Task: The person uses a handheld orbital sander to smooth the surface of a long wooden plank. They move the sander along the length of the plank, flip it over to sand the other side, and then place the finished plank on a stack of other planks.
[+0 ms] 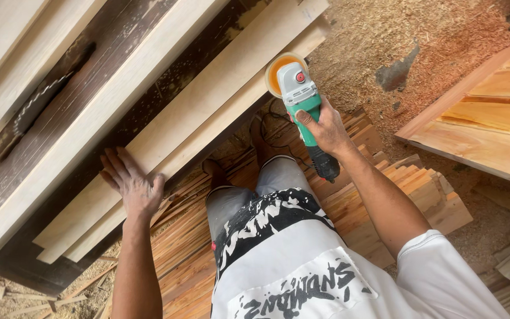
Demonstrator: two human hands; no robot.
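My right hand (pixel 324 129) grips a green and grey angle grinder (pixel 300 94) with an orange sanding disc (pixel 280 71) at its head. The disc rests against the edge of a pale wooden plank (pixel 208 109) lying on the dark saw bench (pixel 119 47). My left hand (pixel 130 182) lies flat with fingers spread on the near end of the same stack of pale planks, pressing it down.
A circular saw blade (pixel 38 103) sticks up through a slot in the bench at the left. Thin reddish offcuts (pixel 385 195) are heaped on the floor around my legs. Orange-brown boards (pixel 491 115) lie at the right. Sawdust (pixel 385 29) covers the ground.
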